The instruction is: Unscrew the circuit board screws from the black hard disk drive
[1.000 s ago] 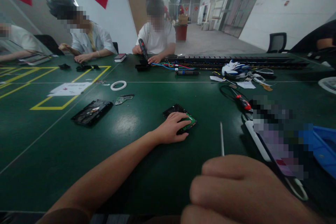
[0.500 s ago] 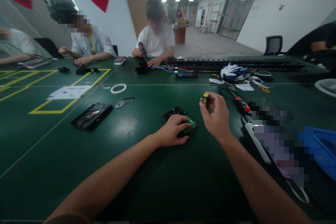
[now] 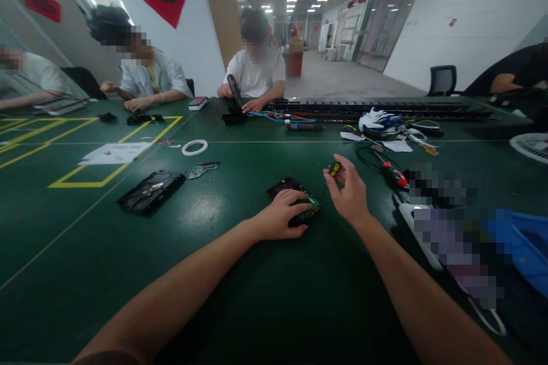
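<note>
My left hand lies across a hard drive on the table, fingers over its green circuit board and thumb along the near edge. Part of the drive is hidden beneath the palm. Just to its right, my right hand pinches the yellow-and-black handle of a small screwdriver, held above the table. The screwdriver's shaft is hard to make out; the handle is tilted. Farther left lie another black drive casing and a loose circuit board.
A white ring and a paper sheet lie to the left. On the right are a red-and-black screwdriver, gloves and a blue bin. Across the table, a person holds a power screwdriver.
My right hand has moved slightly left and the screwdriver handle in it has tilted over. My left hand stays on the hard drive. The camera view has shifted a little.
</note>
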The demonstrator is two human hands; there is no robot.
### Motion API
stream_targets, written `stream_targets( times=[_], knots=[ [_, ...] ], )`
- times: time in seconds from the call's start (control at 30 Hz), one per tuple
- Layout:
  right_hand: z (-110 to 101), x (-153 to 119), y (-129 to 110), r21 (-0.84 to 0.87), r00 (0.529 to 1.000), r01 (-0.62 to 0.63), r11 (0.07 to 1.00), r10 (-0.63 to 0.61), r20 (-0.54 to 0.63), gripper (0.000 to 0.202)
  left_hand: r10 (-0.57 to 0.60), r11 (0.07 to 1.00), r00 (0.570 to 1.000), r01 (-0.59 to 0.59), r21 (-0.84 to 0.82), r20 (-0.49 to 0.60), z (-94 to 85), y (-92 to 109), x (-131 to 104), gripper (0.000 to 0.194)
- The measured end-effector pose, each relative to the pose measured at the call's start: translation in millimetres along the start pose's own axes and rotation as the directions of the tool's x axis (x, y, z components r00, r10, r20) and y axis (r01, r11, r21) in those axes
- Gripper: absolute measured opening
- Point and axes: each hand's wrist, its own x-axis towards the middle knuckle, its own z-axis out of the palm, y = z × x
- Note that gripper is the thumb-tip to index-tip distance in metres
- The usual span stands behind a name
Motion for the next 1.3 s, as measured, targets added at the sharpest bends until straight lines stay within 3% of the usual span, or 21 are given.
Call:
stream_targets(
  times=[0.17,0.47,0.73,1.3],
  knots=[
    [-1.8,-3.5,-3.7,0.015,0.999,-0.026,1.0,0.025,0.047,0.067,0.022,1.0,0.999,-0.022,0.003,0.024,-1.4,-3.0,-0.4,0.061],
    [4.6,-7.1,1.7,-0.068,0.996,0.063,0.996,-0.066,-0.052,0.065,0.03,1.0,0.999,-0.03,0.005,0.023,-1.0,-4.2,-1.8,0.061],
    [17.0,-7.3,16.8,-0.033,0.972,0.161,0.986,-0.164,-0.17,0.069,0.035,0.998,0.999,-0.036,0.06,0.012,-0.5,-2.1,-1.5,0.059],
    [16.3,-7.0,18.9,-0.008,0.969,0.151,0.989,-0.149,-0.195,0.071,-0.118,0.965,0.993,0.119,0.235,-0.016,4.8,19.5,0.3,0.052]
  ],
)
